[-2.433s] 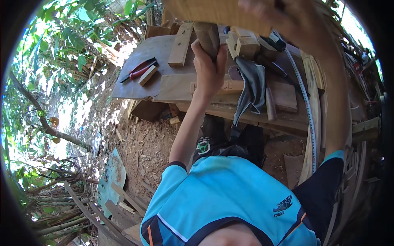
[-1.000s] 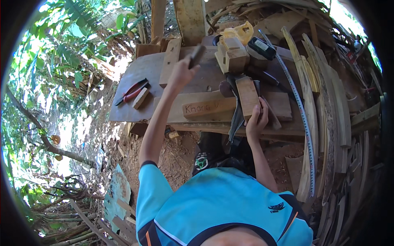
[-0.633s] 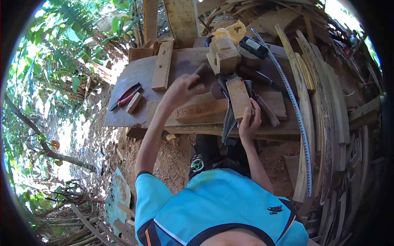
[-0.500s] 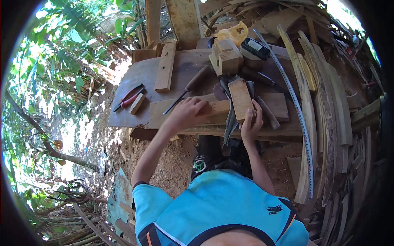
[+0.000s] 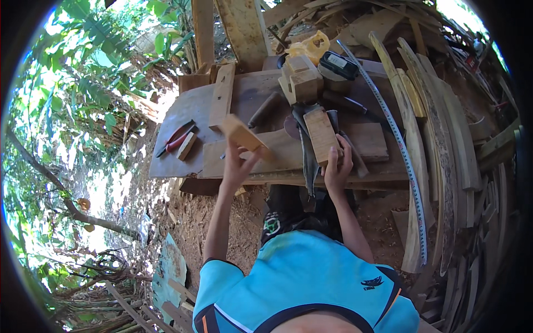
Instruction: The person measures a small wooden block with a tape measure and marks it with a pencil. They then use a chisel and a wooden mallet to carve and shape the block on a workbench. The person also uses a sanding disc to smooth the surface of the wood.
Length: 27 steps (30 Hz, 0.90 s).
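Nearest the camera, the left hand (image 5: 236, 166) has come up off the bench (image 5: 183, 119): half a second ago it lay flat on the planks, and now its fingers (image 5: 248, 161) are closed around the lower end of a small pale rectangular block of sawn wood (image 5: 242, 133), tilted, its upper end pointing away and to the left. The block is clear of the bench surface, so it reads as freshly picked up and held free for handling.

Just right of it, the right hand (image 5: 336, 166) has stayed where it was. Its fingers (image 5: 345, 152) curl over the near end of a longer flat tan wood block (image 5: 322, 135) that lies on the bench, pinning it. A dark grey strip of rag or strap (image 5: 306, 161) hangs over the bench edge between the two hands.

Left of the left fingers lie red-handled pliers (image 5: 176, 139) and a short wood offcut (image 5: 186, 146). Beyond them are a narrow upright plank (image 5: 222, 95) and a dark rounded tool handle (image 5: 265, 109), smooth against the rough, stained boards. Beyond the right fingers stands a chunky pale wooden plane-like block (image 5: 300, 83), with a yellow plastic tool (image 5: 311, 45) and a black boxy device (image 5: 338, 65) behind it. Far right, a long steel measuring tape (image 5: 400, 150) runs over curved split slats (image 5: 433, 116).
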Available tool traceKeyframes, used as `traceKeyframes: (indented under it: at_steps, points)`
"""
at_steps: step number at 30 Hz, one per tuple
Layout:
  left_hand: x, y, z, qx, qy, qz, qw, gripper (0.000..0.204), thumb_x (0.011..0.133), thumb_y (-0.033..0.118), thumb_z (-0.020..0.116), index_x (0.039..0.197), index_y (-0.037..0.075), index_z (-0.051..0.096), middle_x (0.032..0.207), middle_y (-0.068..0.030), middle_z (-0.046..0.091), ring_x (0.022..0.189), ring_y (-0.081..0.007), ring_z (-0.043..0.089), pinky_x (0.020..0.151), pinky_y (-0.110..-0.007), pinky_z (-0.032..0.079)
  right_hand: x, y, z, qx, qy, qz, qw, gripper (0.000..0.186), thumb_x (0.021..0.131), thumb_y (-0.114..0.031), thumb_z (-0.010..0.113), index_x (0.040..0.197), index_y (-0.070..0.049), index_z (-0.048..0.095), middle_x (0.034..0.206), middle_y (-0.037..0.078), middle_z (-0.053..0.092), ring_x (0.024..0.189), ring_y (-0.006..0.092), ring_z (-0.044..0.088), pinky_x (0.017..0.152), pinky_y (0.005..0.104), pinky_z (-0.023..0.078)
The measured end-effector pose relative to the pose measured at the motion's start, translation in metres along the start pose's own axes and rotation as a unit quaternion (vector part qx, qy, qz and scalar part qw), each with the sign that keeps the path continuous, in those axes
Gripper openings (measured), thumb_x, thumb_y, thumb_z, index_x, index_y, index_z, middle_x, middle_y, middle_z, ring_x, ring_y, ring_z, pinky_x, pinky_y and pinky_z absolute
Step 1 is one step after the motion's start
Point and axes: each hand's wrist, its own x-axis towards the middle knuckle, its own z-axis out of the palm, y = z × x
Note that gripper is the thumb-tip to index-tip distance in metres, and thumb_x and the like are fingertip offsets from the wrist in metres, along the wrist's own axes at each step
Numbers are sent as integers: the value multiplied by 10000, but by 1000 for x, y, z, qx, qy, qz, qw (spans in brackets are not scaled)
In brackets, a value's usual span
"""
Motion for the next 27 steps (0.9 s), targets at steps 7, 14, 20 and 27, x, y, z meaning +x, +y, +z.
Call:
traceKeyframes:
  at_steps: [7, 14, 20, 27]
  points:
    - [14, 12, 5, 29, -19, 58, 998, 459, 691, 81, 719, 1011, 20, 395, 958, -79, 506, 865, -158, 567, 660, -293, 497, 1, -7, 0, -6, -2, 2, 1000, 298, 870, -164, 477, 1128, -14, 464, 640, 31, 531, 399, 47, 434, 335, 205, 346]
    - [12, 3, 21, -19, 20, -23, 999, 427, 687, 62, 725, 980, 25, 417, 855, -48, 507, 763, -104, 549, 598, -230, 464, 0, -10, 1, 11, 3, 21, 1000, 299, 863, -160, 479, 1124, -15, 462, 657, 33, 543, 409, 48, 446, 332, 203, 352]
    - [14, -18, 34, -109, 0, -55, 993, 333, 754, 133, 692, 963, 34, 453, 735, -4, 515, 613, -71, 516, 524, -205, 428, 0, -5, -4, -8, -34, 14, 999, 309, 879, -166, 444, 1148, -12, 446, 855, 77, 550, 469, 62, 465, 327, 187, 342]
    - [39, -19, 25, -348, 2, -319, 882, 219, 844, 257, 509, 928, 55, 497, 790, -40, 544, 705, -117, 545, 644, -257, 450, -1, 19, -10, -67, -25, -59, 996, 324, 863, -150, 468, 1137, 21, 456, 916, 136, 587, 766, 160, 578, 661, 268, 462]
